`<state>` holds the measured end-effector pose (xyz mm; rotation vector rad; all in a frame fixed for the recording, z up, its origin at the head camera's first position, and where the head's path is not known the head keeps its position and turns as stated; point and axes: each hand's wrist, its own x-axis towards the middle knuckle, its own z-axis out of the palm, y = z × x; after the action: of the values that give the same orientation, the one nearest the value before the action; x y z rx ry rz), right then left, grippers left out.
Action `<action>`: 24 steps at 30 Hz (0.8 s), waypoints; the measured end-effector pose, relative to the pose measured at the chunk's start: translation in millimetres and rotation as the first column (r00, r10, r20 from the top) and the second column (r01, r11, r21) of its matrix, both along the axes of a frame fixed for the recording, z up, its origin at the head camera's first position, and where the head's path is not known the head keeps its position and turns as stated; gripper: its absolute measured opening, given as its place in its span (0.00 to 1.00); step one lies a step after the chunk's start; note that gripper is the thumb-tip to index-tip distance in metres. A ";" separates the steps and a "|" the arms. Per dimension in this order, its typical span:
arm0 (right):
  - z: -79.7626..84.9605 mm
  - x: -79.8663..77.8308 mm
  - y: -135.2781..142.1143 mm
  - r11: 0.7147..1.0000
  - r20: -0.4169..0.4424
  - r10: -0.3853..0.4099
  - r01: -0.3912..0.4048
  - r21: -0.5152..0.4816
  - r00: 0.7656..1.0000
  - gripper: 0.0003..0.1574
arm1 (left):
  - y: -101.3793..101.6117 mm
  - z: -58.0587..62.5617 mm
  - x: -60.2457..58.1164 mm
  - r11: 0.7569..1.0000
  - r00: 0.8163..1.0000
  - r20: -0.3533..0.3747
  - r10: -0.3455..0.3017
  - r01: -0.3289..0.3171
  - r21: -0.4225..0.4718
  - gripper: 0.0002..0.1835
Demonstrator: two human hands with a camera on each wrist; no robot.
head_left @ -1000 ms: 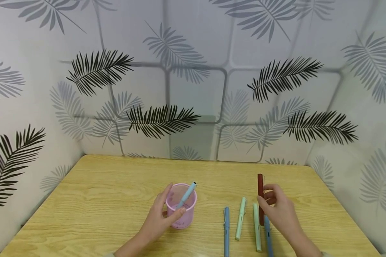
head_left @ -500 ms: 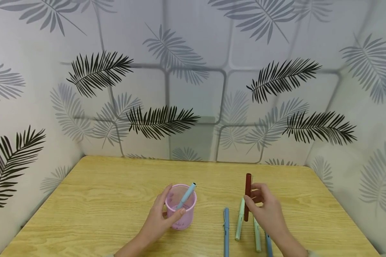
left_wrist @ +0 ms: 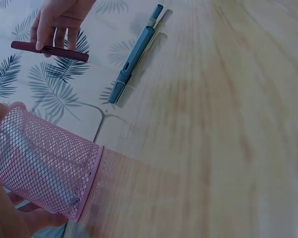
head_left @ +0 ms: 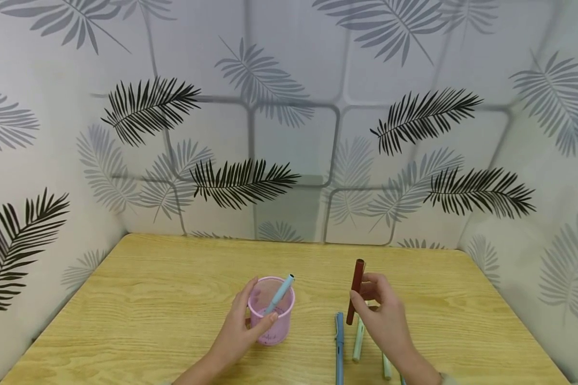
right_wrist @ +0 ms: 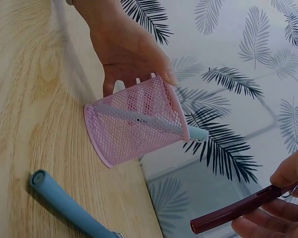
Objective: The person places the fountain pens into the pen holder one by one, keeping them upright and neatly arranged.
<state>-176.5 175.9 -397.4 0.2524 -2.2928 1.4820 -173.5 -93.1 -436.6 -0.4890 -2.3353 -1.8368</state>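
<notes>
My left hand (head_left: pixel 241 326) grips a pink mesh pen cup (head_left: pixel 275 330) that stands on the table, thumb across its near side and fingers around the left. A light blue pen (head_left: pixel 280 294) leans inside the cup, its end poking above the rim. Between thumb and fingers, my right hand (head_left: pixel 385 315) pinches a dark red pen (head_left: pixel 356 291), nearly upright and raised above the table. In the right wrist view the red pen (right_wrist: pixel 233 210) has its clip near the fingers. Below that hand lie a blue pen (head_left: pixel 339 347) and a pale green pen (head_left: pixel 358 342).
Another pale green pen (head_left: pixel 387 366) lies partly hidden under the right hand, with a sliver of a further blue pen (head_left: pixel 403 380) beside it. The wooden table (head_left: pixel 173 278) ends at a leaf-patterned backdrop (head_left: pixel 289 133) at the back and sides.
My right hand has carried the red pen leftward over the green pens toward the cup, and the pen now tilts slightly. The left hand and cup have stayed in place.
</notes>
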 end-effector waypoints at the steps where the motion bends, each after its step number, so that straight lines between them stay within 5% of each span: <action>1: -0.3 0.1 -2.4 1.000 -0.010 0.007 -0.007 -0.011 1.000 0.18 | 0.3 3.9 2.1 1.000 1.000 0.002 -0.001 0.001 -0.003 0.41; 5: 2.0 0.2 -11.8 0.998 -0.064 0.041 -0.044 -0.052 0.997 0.18 | 0.3 9.3 5.0 1.000 1.000 0.000 0.001 -0.001 -0.013 0.41; 14: 9.6 0.2 -29.4 0.986 -0.127 0.096 -0.112 -0.124 0.987 0.17 | -2.9 -21.7 -11.6 0.999 1.000 -0.019 0.022 -0.023 -0.032 0.41; 24: 13.8 0.6 -49.8 0.972 -0.217 0.138 -0.174 -0.158 0.966 0.18 | -4.1 -24.9 -12.3 0.999 1.000 -0.019 0.023 -0.023 -0.029 0.41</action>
<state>-175.9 126.1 -383.7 0.5204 -2.0050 1.6425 -185.8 -97.3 -461.5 -0.4784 -2.3485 -1.7835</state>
